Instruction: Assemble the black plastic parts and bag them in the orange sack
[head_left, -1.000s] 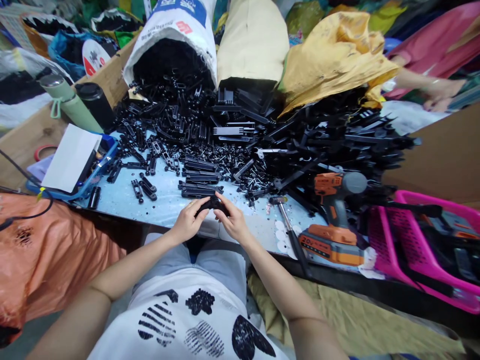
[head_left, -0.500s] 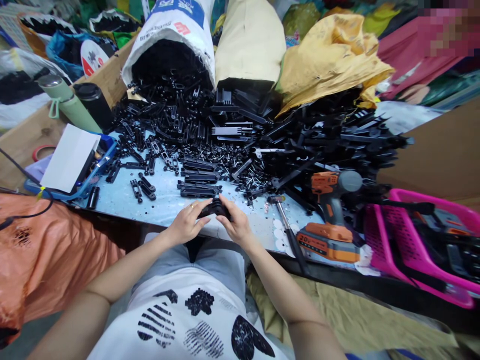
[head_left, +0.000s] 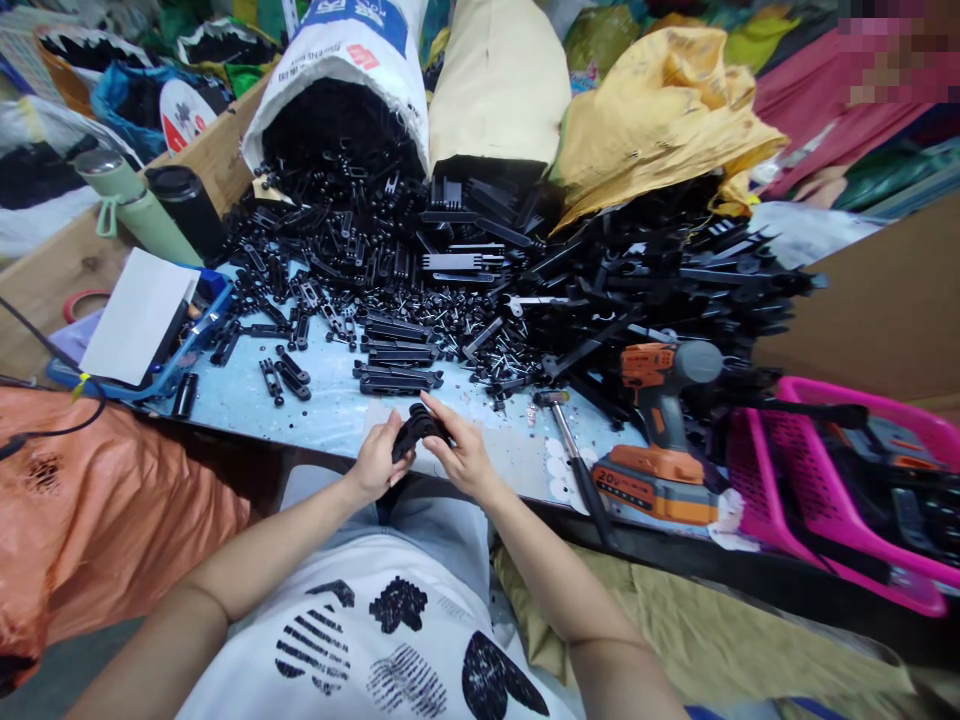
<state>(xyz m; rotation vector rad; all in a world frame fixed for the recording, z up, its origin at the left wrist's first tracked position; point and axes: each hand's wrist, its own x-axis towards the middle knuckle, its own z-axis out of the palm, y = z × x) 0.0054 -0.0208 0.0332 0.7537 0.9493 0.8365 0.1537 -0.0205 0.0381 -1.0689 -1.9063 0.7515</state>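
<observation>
Between my hands, above the table's front edge, is a black plastic part (head_left: pixel 412 428) with rounded, ridged layers. It is tilted, and its exact kind cannot be made out. My left hand (head_left: pixel 377 458) is closed on its left end. With thumb and fingers, my right hand (head_left: pixel 461 447) grips its right end. Just beyond the hands, several long black slotted bars (head_left: pixel 397 378) lie stacked in rows on the light blue table top (head_left: pixel 330 415). A few short black link pieces (head_left: pixel 291 373) rest to the left of them.
Heaps of black parts (head_left: pixel 315 235) spill from a white sack (head_left: pixel 345 60), with small screws (head_left: pixel 506 355) in front. At right are a hammer (head_left: pixel 577 465), an orange cordless drill (head_left: pixel 664 440) and a pink basket (head_left: pixel 780 480). A blue tray (head_left: pixel 202 325) and green bottle (head_left: pixel 146 215) stand left.
The black part has turned from roughly level to tilted, its right end higher. My left hand has shifted slightly lower and its fingers have curled around the part; my right hand still grips it.
</observation>
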